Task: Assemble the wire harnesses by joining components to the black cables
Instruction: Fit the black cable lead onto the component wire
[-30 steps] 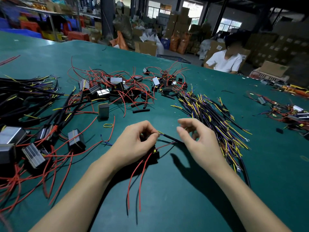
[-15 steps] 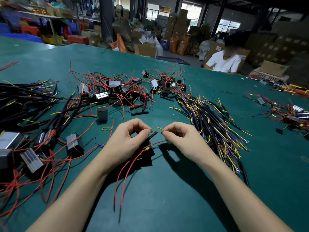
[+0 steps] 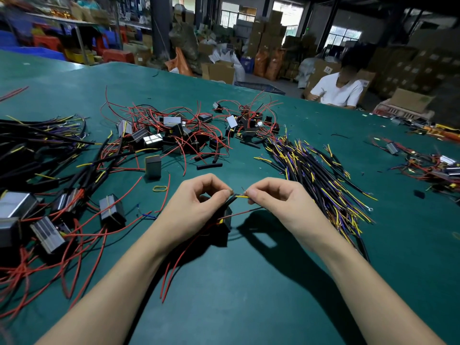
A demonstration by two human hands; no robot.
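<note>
Left hand (image 3: 196, 202): pinching black cable (image 3: 230, 200), black component (image 3: 225, 220) beneath it. Right hand (image 3: 276, 202): pinching the cable's yellow wire (image 3: 241, 196). Right of hands: cable pile (image 3: 316, 170). Beyond hands: red-wired components (image 3: 174, 135). Farthest: seated person (image 3: 336, 92) at green table (image 3: 249, 282) edge.

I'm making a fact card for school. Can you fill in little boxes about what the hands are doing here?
left hand: pinches a black cable above a small black box component
right hand: pinches the thin yellow wire sticking out of the cable
table: green mat
right of hands: pile of black cables with yellow and purple wires
far side: red-wired black boxes
</note>
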